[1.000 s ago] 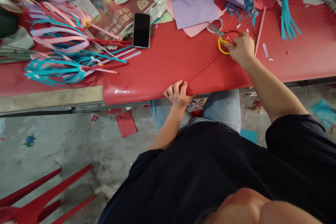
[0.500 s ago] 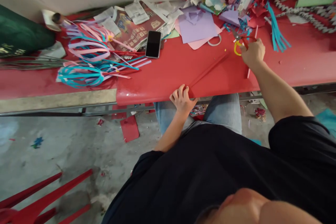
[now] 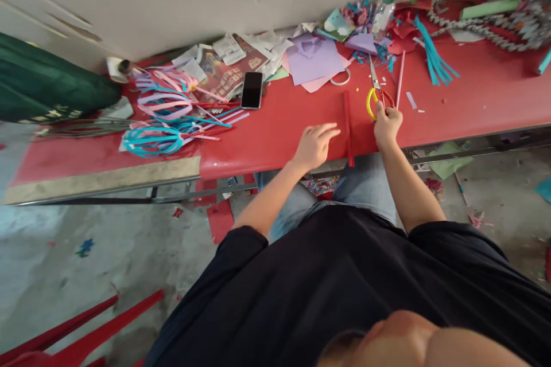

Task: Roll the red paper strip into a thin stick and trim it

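Observation:
My right hand (image 3: 388, 123) grips the scissors (image 3: 376, 85) by a red handle loop, their blades pointing away from me. To the left, my left hand (image 3: 316, 143) hovers at the table's front edge with its fingers stretched out and nothing in them. Between the hands lies a thin red stick (image 3: 348, 129), its near end sticking out over the edge; it looks like rolled paper. A pale pink stick (image 3: 400, 80) rests just right of the scissors. Beyond the blades are small blue paper scraps (image 3: 381, 56).
A phone (image 3: 252, 90) lies left of centre, beside paper-strip lanterns (image 3: 166, 106) in blue and pink. Purple paper (image 3: 312, 63), a tape ring (image 3: 341, 77), a bottle (image 3: 383, 14) and a blue fringe (image 3: 437, 57) lie towards the wall. The table (image 3: 275, 152) is red.
My right hand has brought the scissors nearer to me and left. My left hand has shifted right and come off the red stick, which now lies pointing more straight away from me.

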A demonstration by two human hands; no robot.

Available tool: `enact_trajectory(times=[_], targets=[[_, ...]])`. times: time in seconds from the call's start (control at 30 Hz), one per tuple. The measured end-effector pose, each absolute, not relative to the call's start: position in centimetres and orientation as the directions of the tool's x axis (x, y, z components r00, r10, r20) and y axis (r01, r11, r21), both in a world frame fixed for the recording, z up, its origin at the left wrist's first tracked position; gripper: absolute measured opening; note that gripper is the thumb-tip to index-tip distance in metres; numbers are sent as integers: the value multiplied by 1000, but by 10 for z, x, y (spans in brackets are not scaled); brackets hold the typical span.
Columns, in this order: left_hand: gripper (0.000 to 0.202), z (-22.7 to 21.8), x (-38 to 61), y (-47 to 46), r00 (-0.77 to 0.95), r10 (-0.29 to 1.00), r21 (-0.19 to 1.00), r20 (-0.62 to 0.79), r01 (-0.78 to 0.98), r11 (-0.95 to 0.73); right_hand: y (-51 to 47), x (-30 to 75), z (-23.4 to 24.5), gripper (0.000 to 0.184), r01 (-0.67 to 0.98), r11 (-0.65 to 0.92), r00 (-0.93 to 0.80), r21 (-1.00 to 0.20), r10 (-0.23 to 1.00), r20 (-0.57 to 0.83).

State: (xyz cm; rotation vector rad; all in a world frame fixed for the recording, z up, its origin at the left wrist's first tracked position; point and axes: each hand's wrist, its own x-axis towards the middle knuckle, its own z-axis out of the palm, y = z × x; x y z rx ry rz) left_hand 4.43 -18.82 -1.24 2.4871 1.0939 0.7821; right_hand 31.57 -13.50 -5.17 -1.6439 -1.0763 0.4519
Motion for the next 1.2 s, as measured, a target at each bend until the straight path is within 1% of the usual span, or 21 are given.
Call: enact_trajectory(times=[0.07, 0.1, 0.17, 0.23, 0.33, 0.4, 0.47, 0.53, 0.6, 0.67, 0.7, 0.77, 0.83, 0.87, 0.93, 1.03, 1.1, 1.2], targets=[[51, -8, 62, -136, 714, 650, 367, 261, 549, -751, -132, 318, -51, 66, 430, -21, 594, -902, 760, 266], [49, -7, 73, -115, 774, 601, 346, 201, 518, -782, -133, 318, -50, 67, 440, -14, 612, -898, 737, 288], [32, -9, 92, -86, 829, 546, 357, 118, 478, -803, -135, 318, -48, 68, 458, -1, 619, -889, 718, 318], [26, -14, 103, -78, 813, 570, 360, 116, 501, -787, -138, 318, -47, 68, 459, -12, 639, -888, 698, 322], [25, -24, 96, -97, 695, 703, 352, 154, 626, -696, -141, 320, -46, 67, 447, -41, 663, -894, 686, 300], [31, -30, 78, -119, 541, 821, 350, 182, 745, -568, -142, 323, -46, 66, 447, -52, 649, -893, 706, 283], [28, -34, 54, -141, 359, 911, 357, 204, 839, -411, -142, 324, -46, 65, 474, -54, 610, -879, 740, 283], [22, -37, 29, -158, 186, 958, 378, 219, 889, -259, -142, 323, -46, 63, 528, -48, 572, -848, 758, 313], [16, -39, 9, -167, 76, 973, 417, 218, 894, -164, -141, 316, -45, 59, 595, -41, 537, -802, 763, 360], [11, -40, -3, -170, 30, 978, 460, 208, 879, -124, -141, 301, -42, 56, 663, -47, 474, -747, 800, 369], [10, -40, -6, -171, 19, 979, 479, 202, 870, -115, -142, 289, -40, 54, 697, -52, 422, -715, 836, 351], [11, -39, -7, -170, -7, 981, 504, 192, 859, -92, -142, 260, -32, 47, 765, -56, 294, -641, 917, 271], [9, -39, -4, -171, -53, 981, 513, 188, 857, -52, -143, 228, -23, 41, 842, 15, 118, -540, 970, 211], [9, -38, -2, -171, -79, 979, 513, 188, 858, -29, -143, 212, -18, 41, 874, 75, 31, -480, 978, 208], [14, -38, 0, -173, -121, 975, 510, 189, 860, 8, -144, 186, -13, 49, 910, 149, -83, -386, 980, 182], [24, -39, -1, -174, -144, 972, 505, 184, 862, 32, -143, 164, -12, 63, 934, 166, -134, -317, 984, 120], [26, -39, -1, -173, -146, 973, 504, 178, 863, 37, -142, 158, -16, 69, 938, 156, -131, -310, 987, 97], [27, -39, -1, -171, -150, 974, 504, 167, 862, 47, -141, 156, -21, 71, 936, 145, -119, -320, 988, 101]])
